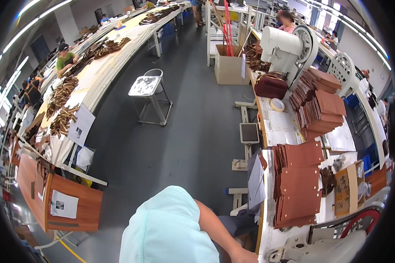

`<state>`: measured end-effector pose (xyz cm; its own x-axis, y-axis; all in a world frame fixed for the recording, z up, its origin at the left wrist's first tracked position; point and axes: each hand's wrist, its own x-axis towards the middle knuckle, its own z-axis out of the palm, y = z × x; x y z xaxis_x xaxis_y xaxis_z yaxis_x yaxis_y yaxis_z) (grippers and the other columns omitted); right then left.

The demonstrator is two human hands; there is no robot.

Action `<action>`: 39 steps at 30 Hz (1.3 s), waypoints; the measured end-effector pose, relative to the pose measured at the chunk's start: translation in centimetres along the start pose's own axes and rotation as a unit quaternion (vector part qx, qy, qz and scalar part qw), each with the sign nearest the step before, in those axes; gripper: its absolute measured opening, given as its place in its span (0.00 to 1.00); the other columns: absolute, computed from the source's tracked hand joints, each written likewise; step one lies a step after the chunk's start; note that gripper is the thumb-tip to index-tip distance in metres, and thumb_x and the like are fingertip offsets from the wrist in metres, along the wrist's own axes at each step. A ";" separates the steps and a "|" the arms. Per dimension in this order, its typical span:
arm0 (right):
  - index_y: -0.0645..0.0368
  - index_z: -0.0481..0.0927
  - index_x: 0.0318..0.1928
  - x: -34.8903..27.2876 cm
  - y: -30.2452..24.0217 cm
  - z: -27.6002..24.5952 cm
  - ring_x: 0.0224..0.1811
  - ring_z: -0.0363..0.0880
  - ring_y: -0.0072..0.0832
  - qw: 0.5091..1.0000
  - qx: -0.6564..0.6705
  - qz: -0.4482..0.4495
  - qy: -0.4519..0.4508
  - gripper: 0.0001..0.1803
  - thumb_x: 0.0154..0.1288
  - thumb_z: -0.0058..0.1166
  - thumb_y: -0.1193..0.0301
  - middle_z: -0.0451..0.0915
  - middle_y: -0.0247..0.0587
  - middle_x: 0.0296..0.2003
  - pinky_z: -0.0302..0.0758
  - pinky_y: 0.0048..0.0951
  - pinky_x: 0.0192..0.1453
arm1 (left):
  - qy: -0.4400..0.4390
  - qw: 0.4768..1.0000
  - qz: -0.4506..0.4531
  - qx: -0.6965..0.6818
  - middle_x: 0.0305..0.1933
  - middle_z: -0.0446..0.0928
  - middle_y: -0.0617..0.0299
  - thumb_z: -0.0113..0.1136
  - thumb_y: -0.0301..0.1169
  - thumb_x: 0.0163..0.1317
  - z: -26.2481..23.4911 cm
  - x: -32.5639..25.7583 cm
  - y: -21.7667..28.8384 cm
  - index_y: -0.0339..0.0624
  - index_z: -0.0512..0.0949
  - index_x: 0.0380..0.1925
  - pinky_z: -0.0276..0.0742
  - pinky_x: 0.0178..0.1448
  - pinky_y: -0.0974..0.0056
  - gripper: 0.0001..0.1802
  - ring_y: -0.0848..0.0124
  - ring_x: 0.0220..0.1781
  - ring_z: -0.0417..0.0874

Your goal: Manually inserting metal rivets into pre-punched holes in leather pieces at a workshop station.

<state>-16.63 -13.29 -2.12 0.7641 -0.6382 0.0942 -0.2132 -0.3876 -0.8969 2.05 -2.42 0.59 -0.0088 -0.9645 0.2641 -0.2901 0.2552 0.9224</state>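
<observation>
My left arm comes out of a light-blue short sleeve at the bottom and reaches right toward the white work table. Only the back part of my left hand shows at the lower edge, beside the table's near corner. Its fingers are cut off, so what it touches is hidden. My right hand is out of the picture. Closest to the left hand are a pale sewing machine with a red-edged handwheel and overlapping stacks of reddish-brown leather pieces with small round metal studs.
More brown stacks, a tape roll, a maroon pouch and a white sewing machine stand farther along. A cardboard box is at right. Across the grey aisle are a metal stool, a wooden cabinet and a long table.
</observation>
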 end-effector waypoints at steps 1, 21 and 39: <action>0.67 0.80 0.45 0.6 0.2 0.3 0.41 0.84 0.34 1.000 0.008 -0.008 -0.011 0.13 0.62 0.70 0.79 0.86 0.48 0.40 0.81 0.33 0.48 | 0.005 1.000 0.000 -0.001 0.38 0.87 0.47 0.66 0.55 0.66 0.5 0.3 -0.6 0.38 0.87 0.42 0.77 0.38 0.54 0.27 0.54 0.37 0.87; 0.58 0.78 0.50 -6.0 -6.3 0.2 0.43 0.88 0.45 0.997 0.035 0.001 0.070 0.18 0.60 0.66 0.74 0.87 0.46 0.38 0.84 0.40 0.46 | -0.121 0.971 -0.196 -0.061 0.45 0.90 0.58 0.73 0.33 0.64 2.6 -2.5 2.5 0.37 0.85 0.54 0.85 0.53 0.66 0.20 0.76 0.45 0.89; 0.60 0.82 0.53 -11.1 -4.6 -0.3 0.35 0.89 0.36 0.974 0.063 -0.026 0.214 0.20 0.60 0.70 0.72 0.88 0.43 0.36 0.85 0.34 0.40 | -0.245 0.946 -0.204 0.056 0.42 0.91 0.59 0.78 0.30 0.58 5.3 0.5 3.5 0.39 0.85 0.56 0.84 0.49 0.69 0.24 0.77 0.44 0.89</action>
<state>-24.28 -4.57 1.11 0.4422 -0.8494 0.2880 -0.0843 -0.3590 -0.9295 -3.98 -2.36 2.42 -0.3094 -0.9037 -0.2961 -0.4652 -0.1278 0.8759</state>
